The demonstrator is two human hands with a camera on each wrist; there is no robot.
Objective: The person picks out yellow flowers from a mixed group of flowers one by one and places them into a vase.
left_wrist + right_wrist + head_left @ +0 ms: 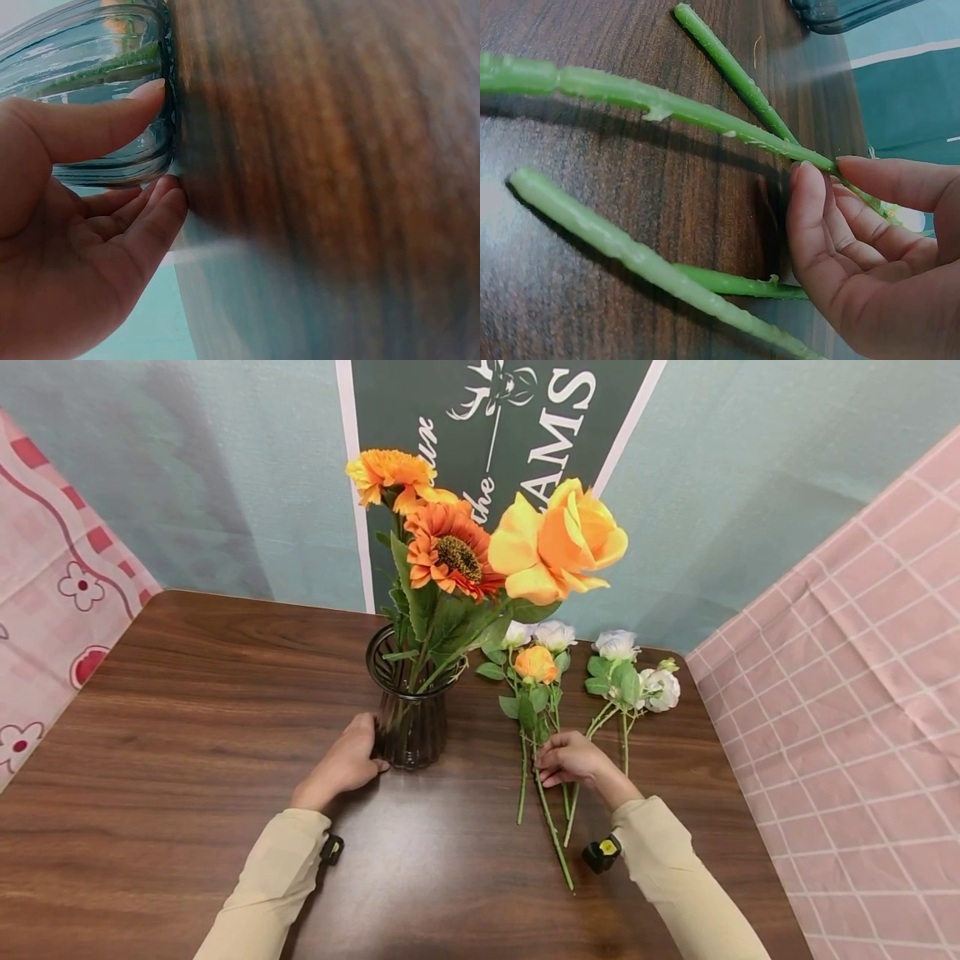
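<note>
A dark ribbed glass vase (411,735) stands upright on the table, holding a marigold-like orange flower (390,477), an orange sunflower (456,556) and a large yellow-orange rose (558,543). My left hand (345,762) grips the vase low on its left side. In the left wrist view the thumb (105,124) lies along the glass near the base, the other fingers on the opposite side. My right hand (573,760) pinches the green stem (705,118) of a small orange flower (536,665) between thumb and fingers. That stem lies above other stems in the right wrist view.
White flowers (555,635) lie beside the orange one, their stems partly under it. Further right are more white flowers (660,690). The wooden table (187,735) meets a blue-green backdrop at the back and a pink checked cloth (855,710) on the right.
</note>
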